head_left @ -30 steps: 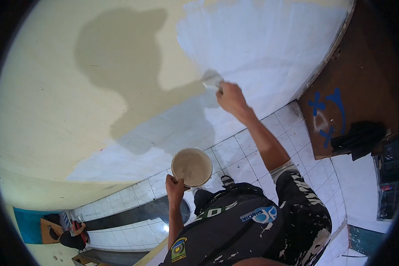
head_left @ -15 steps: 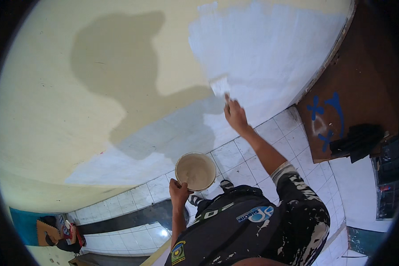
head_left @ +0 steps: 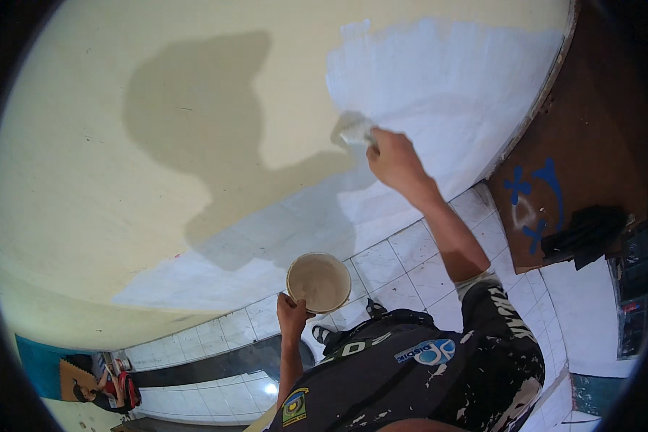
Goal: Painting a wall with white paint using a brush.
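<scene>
Far L of bucket [head_left: 331, 268], co-worker [head_left: 106, 397] in bkgd. Here's L hand [head_left: 292, 315], gripping bucket's near-L rim, thumb over edge. Up-R of bucket: brush [head_left: 357, 132] at L edge of white paint [head_left: 446, 72], contact unclear; R hand [head_left: 399, 162] closed round brush. Far R of bucket, brown board [head_left: 597, 137] w/ blue marks.

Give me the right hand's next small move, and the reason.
I'd probably sweep the brush in the right hand slightly leftward: it appears beside the edge where the pale coat stops, and uncoated cream wall shows just to its left.
</scene>
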The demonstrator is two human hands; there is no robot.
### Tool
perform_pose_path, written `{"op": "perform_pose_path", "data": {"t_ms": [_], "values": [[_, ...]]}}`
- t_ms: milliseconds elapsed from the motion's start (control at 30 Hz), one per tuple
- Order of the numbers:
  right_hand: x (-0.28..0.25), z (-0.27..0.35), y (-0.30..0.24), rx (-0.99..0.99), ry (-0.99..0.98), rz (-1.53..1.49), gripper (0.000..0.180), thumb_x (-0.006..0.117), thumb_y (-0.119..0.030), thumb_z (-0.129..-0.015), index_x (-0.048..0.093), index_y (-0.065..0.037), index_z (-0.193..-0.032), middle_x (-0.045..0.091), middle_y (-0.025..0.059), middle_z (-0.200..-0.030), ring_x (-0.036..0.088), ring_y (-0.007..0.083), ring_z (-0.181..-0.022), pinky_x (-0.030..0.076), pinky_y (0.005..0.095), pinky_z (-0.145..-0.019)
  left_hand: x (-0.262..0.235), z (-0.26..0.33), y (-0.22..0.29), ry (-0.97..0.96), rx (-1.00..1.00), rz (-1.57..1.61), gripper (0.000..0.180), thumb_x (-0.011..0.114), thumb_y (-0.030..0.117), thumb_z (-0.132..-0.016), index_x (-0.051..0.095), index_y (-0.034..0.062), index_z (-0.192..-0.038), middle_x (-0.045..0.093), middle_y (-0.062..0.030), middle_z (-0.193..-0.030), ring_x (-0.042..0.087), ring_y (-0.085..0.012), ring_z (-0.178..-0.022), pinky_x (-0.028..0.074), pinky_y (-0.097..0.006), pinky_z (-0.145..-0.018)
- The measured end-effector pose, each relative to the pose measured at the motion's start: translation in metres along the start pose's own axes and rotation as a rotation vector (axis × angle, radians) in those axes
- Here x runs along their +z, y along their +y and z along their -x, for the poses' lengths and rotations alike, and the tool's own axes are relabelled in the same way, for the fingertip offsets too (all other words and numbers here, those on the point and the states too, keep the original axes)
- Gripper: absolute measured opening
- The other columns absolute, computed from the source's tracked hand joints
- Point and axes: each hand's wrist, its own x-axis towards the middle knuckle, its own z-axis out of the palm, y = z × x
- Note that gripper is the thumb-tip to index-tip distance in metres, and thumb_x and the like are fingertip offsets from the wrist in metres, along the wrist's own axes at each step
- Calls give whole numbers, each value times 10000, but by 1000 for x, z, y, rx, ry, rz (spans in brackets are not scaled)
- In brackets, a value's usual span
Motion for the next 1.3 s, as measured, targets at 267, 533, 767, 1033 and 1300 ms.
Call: {"op": "perform_pose_path", "data": {"t_ms": [267,533,767,1033,1300], "values": [[-73,-27,-83,-266,385,-152,354,605,-27,-887,612,-6,-1240,617,218,-769,633,391,-676,511,457,-627,1,-13,10,-13,-53,-32,223,613,12,-828,403,-35,-887,492,-110,-840,659,-232,-653,669,-407,-527],[127,56,77,-188,264,61,545,636,-101,-904,513,-70,-1434,582,212,-816,620,370,-613,532,474,-524,0,-24,-15,-11,-9,-80,238,642,32,-813,413,-20,-854,483,-91,-778,631,-205,-605,635,-382,-476],[188,136,152,172,-162,51,393,632,-124,-875,610,-34,-1258,667,269,-867,668,449,-777,543,556,-730,2,-28,-15,-17,9,-121,247,661,66,-808,425,-4,-820,488,-86,-717,608,-198,-597,560,-378,-450],[35,24,13,108,-54,-85,266,614,-51,-866,663,29,-1116,676,276,-869,670,420,-789,540,438,-714,6,-39,-34,-42,127,-254,241,658,57,-809,427,-7,-823,499,-94,-716,614,-206,-579,567,-371,-458],[-120,-32,-94,-159,370,-143,326,639,-49,-884,662,-5,-1207,675,251,-838,657,356,-666,529,383,-650,4,-20,4,-49,98,-322,230,647,23,-809,421,-13,-831,499,-87,-709,653,-220,-573,590,-373,-439]]}}
